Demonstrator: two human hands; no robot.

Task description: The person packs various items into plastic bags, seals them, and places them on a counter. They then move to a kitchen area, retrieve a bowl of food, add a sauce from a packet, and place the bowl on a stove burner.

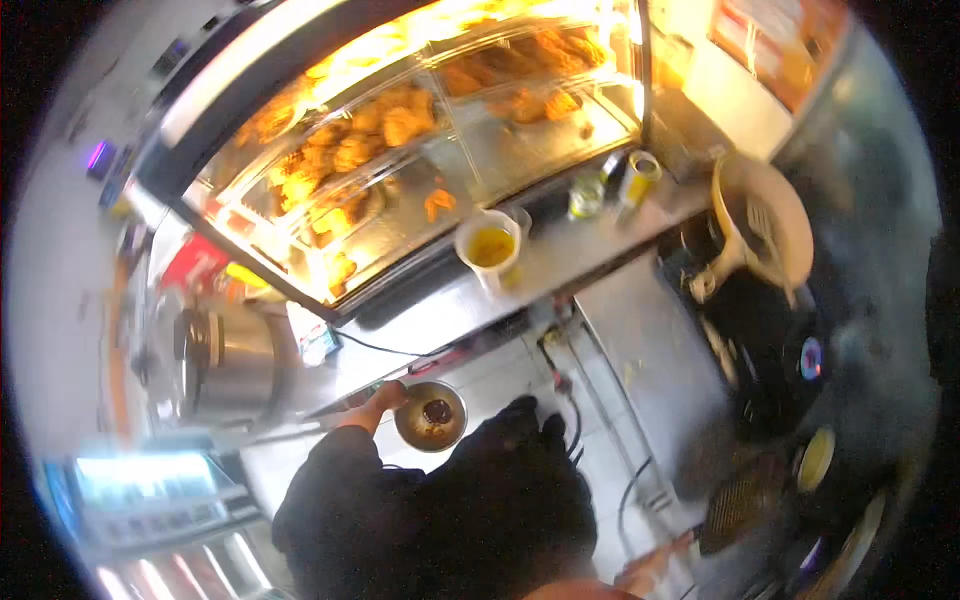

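My left hand (pixel 375 409) grips the rim of a small round metal bowl (pixel 409 435), thumb at its edge. Dark brown residue (pixel 437 412) lies in the bottom of the bowl, which is held over the tiled floor beside the counter. Near the lower edge of the picture, my right hand (pixel 656 566) is blurred and stretched out to the right. Its fingertips come close to a dark mesh or ribbed piece (pixel 739 510) by the stove. Whether the hand holds that piece cannot be made out.
A lit glass display case (pixel 450 142) holds fried food pieces (pixel 360 142). On the steel counter (pixel 420 315) stand a cup of yellow liquid (pixel 491 246), a jar (pixel 585 196) and a can (pixel 640 178). A pan (pixel 791 217), a burner flame (pixel 811 358) and a metal pot (pixel 244 364) are around.
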